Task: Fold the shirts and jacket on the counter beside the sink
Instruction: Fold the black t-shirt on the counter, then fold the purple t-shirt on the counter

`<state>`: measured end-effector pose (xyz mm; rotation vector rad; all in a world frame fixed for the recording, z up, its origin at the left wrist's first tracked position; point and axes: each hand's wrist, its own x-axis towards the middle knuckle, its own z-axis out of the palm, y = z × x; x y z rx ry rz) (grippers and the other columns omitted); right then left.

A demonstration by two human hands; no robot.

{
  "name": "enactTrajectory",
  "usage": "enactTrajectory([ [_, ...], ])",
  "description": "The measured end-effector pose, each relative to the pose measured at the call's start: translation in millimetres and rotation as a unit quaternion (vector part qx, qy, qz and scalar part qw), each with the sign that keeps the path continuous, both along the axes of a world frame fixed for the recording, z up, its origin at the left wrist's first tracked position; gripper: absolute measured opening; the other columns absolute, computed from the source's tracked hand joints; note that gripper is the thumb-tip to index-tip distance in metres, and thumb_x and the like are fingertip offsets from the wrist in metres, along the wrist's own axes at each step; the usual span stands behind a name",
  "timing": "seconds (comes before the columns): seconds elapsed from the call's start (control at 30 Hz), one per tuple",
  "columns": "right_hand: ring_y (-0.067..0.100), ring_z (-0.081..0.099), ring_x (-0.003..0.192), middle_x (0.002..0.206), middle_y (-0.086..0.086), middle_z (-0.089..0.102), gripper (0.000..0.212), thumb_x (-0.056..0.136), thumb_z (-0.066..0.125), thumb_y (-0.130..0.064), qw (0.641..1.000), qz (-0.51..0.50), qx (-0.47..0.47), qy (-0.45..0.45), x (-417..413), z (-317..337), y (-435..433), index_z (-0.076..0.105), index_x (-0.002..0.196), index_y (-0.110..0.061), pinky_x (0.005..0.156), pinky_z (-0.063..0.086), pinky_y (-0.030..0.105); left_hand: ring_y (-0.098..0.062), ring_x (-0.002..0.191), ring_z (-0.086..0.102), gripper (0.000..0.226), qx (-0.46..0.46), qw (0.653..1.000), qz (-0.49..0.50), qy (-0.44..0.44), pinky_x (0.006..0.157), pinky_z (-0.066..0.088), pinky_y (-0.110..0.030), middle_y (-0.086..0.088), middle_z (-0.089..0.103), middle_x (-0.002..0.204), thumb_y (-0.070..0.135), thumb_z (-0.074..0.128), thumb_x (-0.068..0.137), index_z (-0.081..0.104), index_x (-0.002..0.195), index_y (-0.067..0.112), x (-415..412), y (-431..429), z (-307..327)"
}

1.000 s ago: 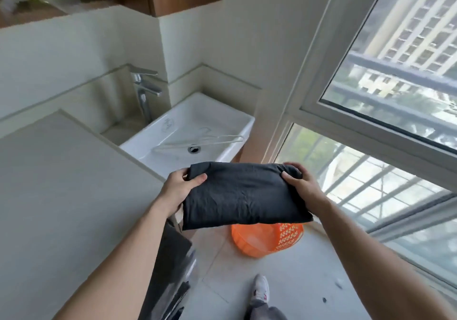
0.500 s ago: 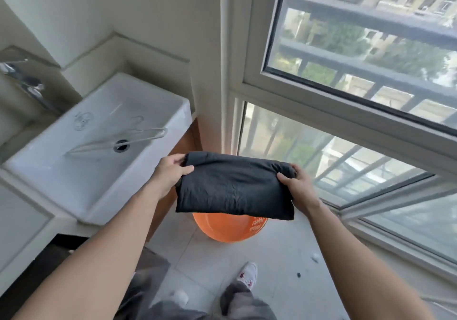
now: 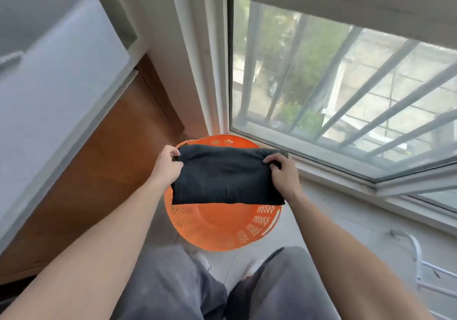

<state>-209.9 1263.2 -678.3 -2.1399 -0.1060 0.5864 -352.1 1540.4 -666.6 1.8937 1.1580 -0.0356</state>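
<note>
Gripping the folded shirt (image 3: 226,178), the left hand (image 3: 166,165) and right hand (image 3: 283,173) have moved it over the basket (image 3: 222,228).

We count two hands, the left hand (image 3: 166,165) and the right hand (image 3: 284,173), one folded dark garment (image 3: 226,178), one orange basket (image 3: 222,228), one white sink (image 3: 49,72), one wooden cabinet (image 3: 111,159), two shoes (image 3: 202,261) and one metal rack (image 3: 425,270).

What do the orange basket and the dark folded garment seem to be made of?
The orange basket looks like moulded plastic, glossy, with hole patterns in its wall. The dark folded garment looks like soft matte fabric, perhaps cotton; it shows creases.
</note>
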Motion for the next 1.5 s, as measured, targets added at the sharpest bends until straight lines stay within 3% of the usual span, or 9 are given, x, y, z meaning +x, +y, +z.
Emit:
enactTrajectory([
  [0.17, 0.02, 0.048, 0.096, 0.107, 0.007, 0.051, 0.034, 0.091, 0.045, 0.002, 0.999, -0.021, -0.034, -0.02, 14, -175, 42, 0.069, 0.091, -0.023, 0.082, 0.03, 0.019, -0.004, 0.059, 0.053, 0.047, 0.045, 0.998, -0.037, 0.025, 0.049, 0.034, -0.016, 0.013, 0.065, 0.079, -0.007, 0.049, 0.087, 0.067, 0.062, 0.028, 23, 14, -173],
  [0.47, 0.033, 0.06, 0.1, 0.139, 0.018, 0.047, 0.057, 0.079, 0.04, 0.013, 0.992, -0.065, -0.079, 0.076, 17, -394, 85, 0.07, 0.107, -0.027, 0.077, 0.048, 0.031, -0.016, 0.05, 0.045, 0.059, -0.046, 0.992, -0.06, 0.101, 0.046, 0.032, -0.026, -0.006, 0.063, 0.078, -0.014, 0.04, 0.081, 0.073, 0.111, 0.024, 32, 35, -399],
  [0.6, 0.032, 0.06, 0.109, 0.148, 0.018, 0.038, 0.064, 0.084, 0.041, 0.007, 0.986, -0.012, -0.139, 0.089, 21, -439, 80, 0.06, 0.135, -0.028, 0.088, 0.053, 0.041, -0.005, 0.062, 0.049, 0.062, -0.076, 0.985, -0.099, 0.118, 0.055, 0.038, -0.017, 0.001, 0.056, 0.11, -0.008, 0.046, 0.087, 0.06, 0.132, 0.031, 42, 38, -444],
  [0.73, 0.039, 0.059, 0.114, 0.147, 0.021, 0.04, 0.063, 0.087, 0.041, -0.001, 0.976, 0.049, -0.186, 0.103, 25, -437, 84, 0.051, 0.144, -0.026, 0.095, 0.052, 0.046, -0.007, 0.068, 0.051, 0.056, -0.096, 0.977, -0.118, 0.148, 0.054, 0.037, -0.013, 0.003, 0.059, 0.1, -0.002, 0.049, 0.092, 0.054, 0.142, 0.023, 54, 37, -444],
  [0.83, 0.031, 0.063, 0.093, 0.13, 0.022, 0.059, 0.059, 0.082, 0.042, 0.001, 0.984, 0.039, -0.144, 0.096, 31, -387, 85, 0.061, 0.134, -0.019, 0.071, 0.051, 0.028, -0.023, 0.118, 0.057, 0.051, -0.081, 0.979, -0.113, 0.147, 0.091, 0.044, -0.02, -0.011, 0.055, 0.139, 0.005, 0.057, 0.093, 0.053, 0.142, 0.017, 59, 32, -396],
  [0.9, 0.029, 0.062, 0.105, 0.128, 0.017, 0.063, 0.05, 0.083, 0.045, 0.002, 0.988, 0.03, -0.125, 0.081, 33, -331, 77, 0.069, 0.123, -0.016, 0.086, 0.049, 0.026, -0.028, 0.125, 0.054, 0.044, -0.086, 0.983, -0.102, 0.123, 0.104, 0.043, -0.032, -0.013, 0.054, 0.141, 0.005, 0.057, 0.094, 0.057, 0.137, 0.016, 60, 26, -346],
  [0.97, 0.029, 0.061, 0.114, 0.121, 0.013, 0.068, 0.044, 0.084, 0.046, 0.003, 0.992, 0.026, -0.106, 0.066, 31, -268, 63, 0.074, 0.113, -0.016, 0.1, 0.047, 0.03, -0.025, 0.115, 0.06, 0.035, -0.139, 0.982, -0.087, 0.092, 0.1, 0.048, -0.038, -0.013, 0.061, 0.132, 0.004, 0.054, 0.097, 0.062, 0.129, 0.016, 58, 16, -285],
  [1.33, 0.015, 0.07, 0.074, 0.095, 0.006, 0.074, 0.03, 0.091, 0.046, -0.005, 0.998, -0.006, -0.025, 0.054, 20, 151, -37, 0.069, 0.1, -0.022, 0.063, 0.053, 0.027, -0.018, 0.087, 0.069, 0.022, -0.222, 0.964, -0.148, -0.015, 0.063, 0.049, -0.024, -0.008, 0.076, 0.104, 0.007, 0.051, 0.101, 0.072, 0.108, 0.01, 59, -90, 149],
  [1.5, 0.015, 0.072, 0.076, 0.089, 0.002, 0.075, 0.034, 0.091, 0.042, -0.004, 0.999, -0.004, 0.023, -0.03, 2, 329, -83, 0.068, 0.109, -0.017, 0.068, 0.054, 0.029, -0.016, 0.083, 0.069, 0.019, -0.211, 0.954, -0.195, -0.081, 0.075, 0.054, -0.033, -0.006, 0.075, 0.103, 0.011, 0.054, 0.101, 0.069, 0.112, 0.01, 61, -139, 314],
])
